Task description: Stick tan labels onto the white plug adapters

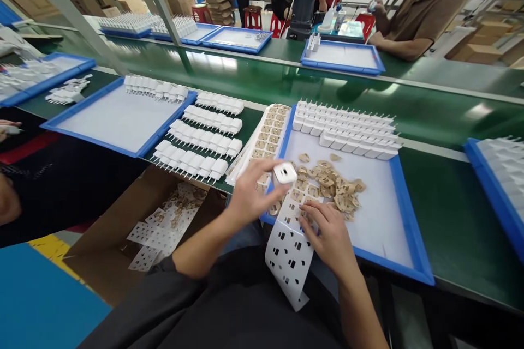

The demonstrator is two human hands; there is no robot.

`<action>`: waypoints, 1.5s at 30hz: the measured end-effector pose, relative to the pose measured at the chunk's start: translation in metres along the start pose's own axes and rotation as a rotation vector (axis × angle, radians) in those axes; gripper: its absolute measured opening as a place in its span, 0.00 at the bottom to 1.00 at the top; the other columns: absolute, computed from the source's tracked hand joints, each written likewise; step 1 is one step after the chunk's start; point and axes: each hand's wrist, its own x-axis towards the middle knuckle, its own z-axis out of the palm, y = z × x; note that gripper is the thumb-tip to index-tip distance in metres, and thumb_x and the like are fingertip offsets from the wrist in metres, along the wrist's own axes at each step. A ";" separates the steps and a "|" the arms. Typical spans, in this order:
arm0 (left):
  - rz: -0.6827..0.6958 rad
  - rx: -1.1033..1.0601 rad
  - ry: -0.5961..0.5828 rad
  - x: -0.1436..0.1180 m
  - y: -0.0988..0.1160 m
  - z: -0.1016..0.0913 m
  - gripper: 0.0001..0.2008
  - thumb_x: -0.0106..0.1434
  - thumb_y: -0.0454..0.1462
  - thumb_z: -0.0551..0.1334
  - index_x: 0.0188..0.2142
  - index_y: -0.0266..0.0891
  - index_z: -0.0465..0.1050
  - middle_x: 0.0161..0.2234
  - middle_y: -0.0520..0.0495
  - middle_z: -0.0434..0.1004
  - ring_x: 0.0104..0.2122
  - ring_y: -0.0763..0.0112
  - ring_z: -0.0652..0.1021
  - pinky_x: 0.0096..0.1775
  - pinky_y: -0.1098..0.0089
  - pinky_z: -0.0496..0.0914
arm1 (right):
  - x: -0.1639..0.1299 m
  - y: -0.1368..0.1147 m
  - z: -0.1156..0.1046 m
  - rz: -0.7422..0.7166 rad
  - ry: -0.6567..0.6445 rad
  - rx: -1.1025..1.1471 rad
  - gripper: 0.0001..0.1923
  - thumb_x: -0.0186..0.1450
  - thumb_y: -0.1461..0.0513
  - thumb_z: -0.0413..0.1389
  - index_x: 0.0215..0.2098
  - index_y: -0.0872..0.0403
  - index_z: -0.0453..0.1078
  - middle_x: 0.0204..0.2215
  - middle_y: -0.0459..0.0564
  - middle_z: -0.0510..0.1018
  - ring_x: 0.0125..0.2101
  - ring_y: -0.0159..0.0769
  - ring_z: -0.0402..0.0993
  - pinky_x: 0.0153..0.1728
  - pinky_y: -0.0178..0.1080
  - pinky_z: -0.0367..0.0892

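Note:
My left hand (254,188) is closed around a white plug adapter (285,174), its port face turned up toward me. My right hand (329,232) rests its fingertips on a sticker sheet (289,248), fingers apart. The sheet's lower part is white backing with cut-out holes and hangs over the tray's front edge; tan stickers still sit on its upper part. Beside my right hand, loose tan paper pieces (346,191) lie heaped in the blue-rimmed tray (409,229). At that tray's far side, white adapters (347,131) stand in rows, pins up.
More sticker sheets (270,133) lie left of the tray. Rows of adapters (196,161) lie on the green bench, near another blue tray (94,120). A cardboard box (106,245) below holds used backing sheets. A co-worker's arm (8,202) is at left; another person (426,16) sits opposite.

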 end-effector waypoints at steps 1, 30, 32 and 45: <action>-0.015 0.139 -0.008 0.020 -0.008 -0.013 0.20 0.65 0.42 0.67 0.55 0.41 0.73 0.48 0.42 0.78 0.46 0.61 0.79 0.49 0.62 0.75 | 0.000 0.001 0.000 0.002 -0.016 -0.009 0.08 0.72 0.61 0.55 0.48 0.51 0.73 0.45 0.54 0.80 0.45 0.47 0.75 0.45 0.48 0.67; 0.352 0.361 -0.948 0.005 -0.014 0.039 0.16 0.70 0.44 0.62 0.54 0.43 0.77 0.60 0.44 0.75 0.61 0.54 0.72 0.62 0.55 0.66 | -0.024 -0.010 -0.027 -0.119 -0.018 0.246 0.09 0.70 0.66 0.58 0.48 0.49 0.74 0.43 0.49 0.84 0.45 0.41 0.78 0.48 0.46 0.70; 0.350 0.387 -0.970 -0.001 -0.017 0.042 0.17 0.72 0.45 0.60 0.55 0.42 0.76 0.60 0.44 0.75 0.61 0.55 0.73 0.61 0.55 0.66 | -0.027 -0.008 -0.030 0.029 0.061 0.170 0.08 0.71 0.64 0.57 0.48 0.50 0.73 0.42 0.51 0.83 0.44 0.42 0.78 0.47 0.47 0.69; 0.446 0.500 -0.786 -0.031 -0.020 0.036 0.24 0.72 0.52 0.56 0.56 0.39 0.75 0.57 0.42 0.79 0.57 0.55 0.75 0.58 0.57 0.67 | -0.033 -0.018 -0.024 0.280 0.000 -0.054 0.08 0.70 0.57 0.60 0.43 0.51 0.77 0.38 0.50 0.80 0.43 0.45 0.73 0.44 0.46 0.63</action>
